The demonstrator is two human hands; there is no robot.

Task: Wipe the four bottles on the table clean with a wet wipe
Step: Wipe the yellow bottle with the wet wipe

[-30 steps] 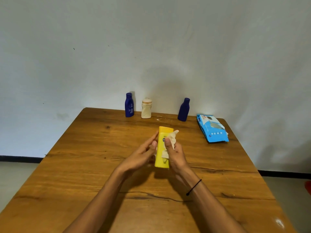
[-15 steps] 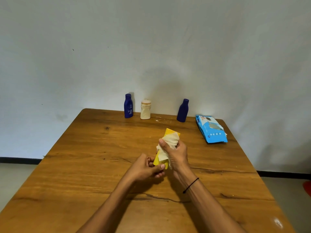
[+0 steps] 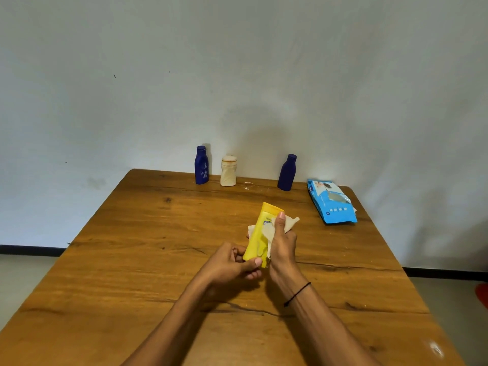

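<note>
A yellow bottle is held tilted above the middle of the wooden table. My left hand grips its lower end with curled fingers. My right hand wraps a white wet wipe around the bottle's body, thumb pressed on the front. At the table's far edge stand a blue bottle, a cream bottle and a second blue bottle, all upright.
A blue wet-wipe pack lies at the far right of the table. A white wall rises behind the far edge. Floor shows on both sides of the table.
The yellow bottle has tilted and turned in my hands. My left hand went from open fingers to gripping its lower end. The wipe slid along the bottle under my right hand.
</note>
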